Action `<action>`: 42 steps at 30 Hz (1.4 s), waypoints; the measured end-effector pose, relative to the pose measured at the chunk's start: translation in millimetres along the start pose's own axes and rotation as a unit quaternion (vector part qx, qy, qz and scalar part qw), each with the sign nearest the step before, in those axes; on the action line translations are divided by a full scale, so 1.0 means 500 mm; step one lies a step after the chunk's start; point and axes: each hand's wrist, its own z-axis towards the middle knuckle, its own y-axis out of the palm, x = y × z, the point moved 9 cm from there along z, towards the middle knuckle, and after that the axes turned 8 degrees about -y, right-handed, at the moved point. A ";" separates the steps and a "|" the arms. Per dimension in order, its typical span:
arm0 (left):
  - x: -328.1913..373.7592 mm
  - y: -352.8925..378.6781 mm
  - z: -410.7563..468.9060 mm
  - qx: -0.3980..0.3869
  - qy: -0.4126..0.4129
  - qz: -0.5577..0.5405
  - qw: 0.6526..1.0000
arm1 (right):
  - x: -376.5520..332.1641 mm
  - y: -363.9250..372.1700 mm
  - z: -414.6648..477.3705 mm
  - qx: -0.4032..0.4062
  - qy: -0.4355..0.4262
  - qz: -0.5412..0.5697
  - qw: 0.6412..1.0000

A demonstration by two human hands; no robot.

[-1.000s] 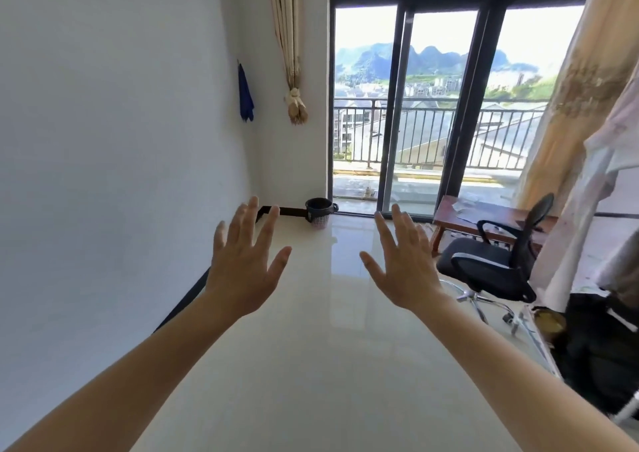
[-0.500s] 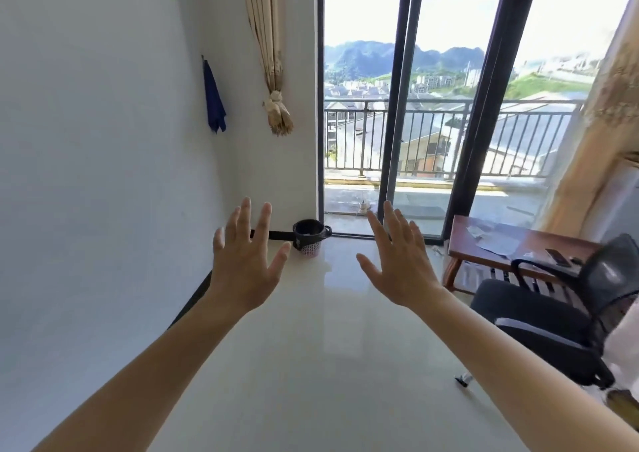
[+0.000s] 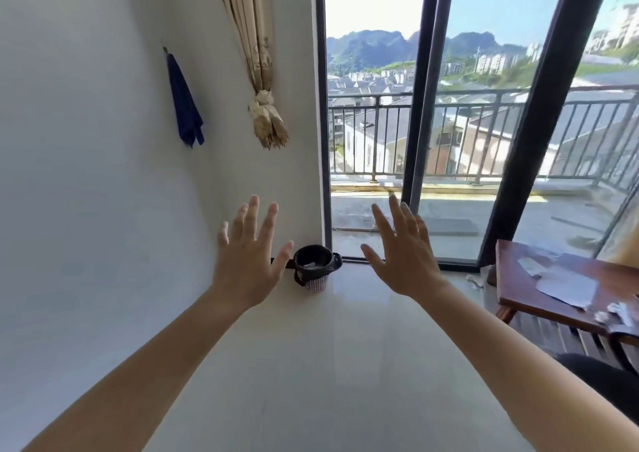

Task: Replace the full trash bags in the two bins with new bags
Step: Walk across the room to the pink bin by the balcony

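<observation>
A small white perforated bin point(image 3: 316, 284) lined with a black trash bag point(image 3: 314, 261) stands on the pale floor in the corner, beside the wall and the glass door. Something light shows inside the bag. My left hand point(image 3: 247, 261) is raised in front of me with fingers spread, just left of the bin in the view and well short of it. My right hand point(image 3: 403, 258) is raised the same way, to the bin's right. Both hands hold nothing. Only one bin is in view.
A white wall point(image 3: 86, 192) runs along the left with a blue cloth point(image 3: 185, 106) hanging on it. A tied curtain point(image 3: 266, 116) hangs near the corner. Sliding glass doors point(image 3: 449, 140) face a balcony. A wooden table point(image 3: 539, 299) with papers stands at right.
The view has moved closer to the corner, so the bin appears larger and nearer. The office chair has slid almost out of view at right. Both hands stay raised and spread.
</observation>
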 end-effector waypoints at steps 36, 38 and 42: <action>-0.320 1.340 1.448 -0.275 -0.103 -0.036 0.955 | 0.622 1.301 1.312 -0.270 0.113 0.043 0.955; -0.348 1.387 1.480 -0.289 -0.121 -0.044 0.949 | 0.630 1.359 1.344 -0.289 0.139 0.060 0.945; -0.400 1.503 1.519 -0.333 -0.109 -0.035 0.936 | 0.631 1.459 1.365 -0.317 0.166 0.055 0.932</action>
